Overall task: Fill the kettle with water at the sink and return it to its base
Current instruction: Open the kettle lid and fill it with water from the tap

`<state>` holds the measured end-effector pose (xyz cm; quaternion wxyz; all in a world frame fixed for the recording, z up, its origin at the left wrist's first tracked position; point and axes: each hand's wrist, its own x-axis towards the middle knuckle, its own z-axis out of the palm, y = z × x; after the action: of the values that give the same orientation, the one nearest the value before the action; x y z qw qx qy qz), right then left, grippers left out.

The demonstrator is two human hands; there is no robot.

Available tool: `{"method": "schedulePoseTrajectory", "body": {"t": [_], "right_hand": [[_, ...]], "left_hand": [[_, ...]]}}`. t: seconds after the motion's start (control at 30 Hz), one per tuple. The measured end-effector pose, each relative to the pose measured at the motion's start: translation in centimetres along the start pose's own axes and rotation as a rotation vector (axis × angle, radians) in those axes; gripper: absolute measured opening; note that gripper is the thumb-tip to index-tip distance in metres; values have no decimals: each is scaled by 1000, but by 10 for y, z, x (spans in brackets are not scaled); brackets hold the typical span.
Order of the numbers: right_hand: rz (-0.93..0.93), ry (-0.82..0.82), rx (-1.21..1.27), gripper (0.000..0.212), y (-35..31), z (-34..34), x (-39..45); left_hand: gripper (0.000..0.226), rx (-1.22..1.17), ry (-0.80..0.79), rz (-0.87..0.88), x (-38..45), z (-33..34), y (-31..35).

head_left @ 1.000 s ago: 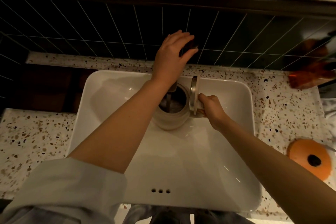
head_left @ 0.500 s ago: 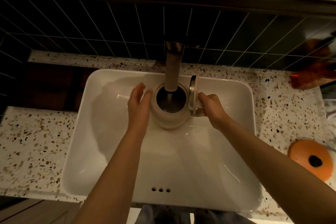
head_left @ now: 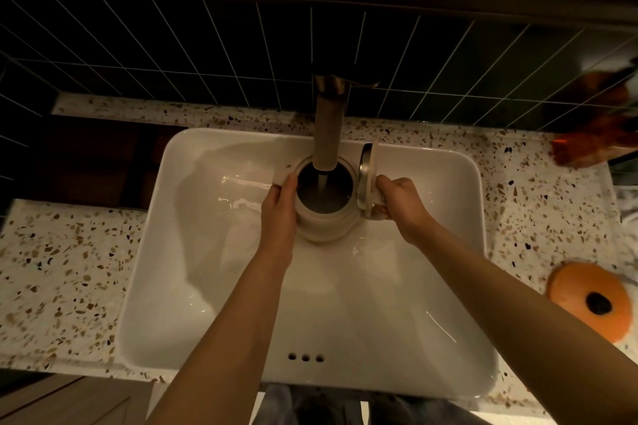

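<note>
A cream kettle (head_left: 328, 226) stands inside the white sink (head_left: 214, 286), directly under the tap (head_left: 328, 134). Its lid (head_left: 366, 179) is flipped up on the right side. A thin stream of water (head_left: 322, 185) runs from the spout into the kettle's dark opening. My right hand (head_left: 400, 203) grips the kettle's handle on the right. My left hand (head_left: 281, 210) is pressed flat against the kettle's left side, fingers pointing up to the rim. The kettle's orange round base (head_left: 587, 298) lies on the counter at the right.
The speckled terrazzo counter (head_left: 62, 272) surrounds the sink. Dark tiles (head_left: 172, 55) form the back wall, with a mirror edge above. An orange-brown blurred object (head_left: 593, 134) sits at the far right near the wall. Overflow holes (head_left: 305, 357) mark the sink's near wall.
My left hand came down from the tap handle to the kettle's left side and now rests against it. Water keeps running into the kettle. My right hand has stayed on the handle.
</note>
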<state>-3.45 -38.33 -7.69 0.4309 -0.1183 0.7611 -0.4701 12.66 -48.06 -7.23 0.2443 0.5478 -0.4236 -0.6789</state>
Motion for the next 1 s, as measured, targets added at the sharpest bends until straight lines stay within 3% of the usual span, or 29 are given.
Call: {"method": "schedulePoseTrajectory", "body": {"t": [0.17, 0.47, 0.73, 1.0], "right_hand": [[12, 10, -8, 39, -4, 1, -2], [27, 25, -51, 36, -3, -1, -3], [26, 21, -86, 30, -4, 0, -4], [23, 18, -81, 39, -3, 1, -1]], "left_hand": [[38, -26, 21, -37, 2, 1, 2], [19, -7, 18, -18, 3, -1, 1], [19, 0, 18, -17, 4, -1, 0], [17, 7, 15, -1, 4, -2, 1]]}}
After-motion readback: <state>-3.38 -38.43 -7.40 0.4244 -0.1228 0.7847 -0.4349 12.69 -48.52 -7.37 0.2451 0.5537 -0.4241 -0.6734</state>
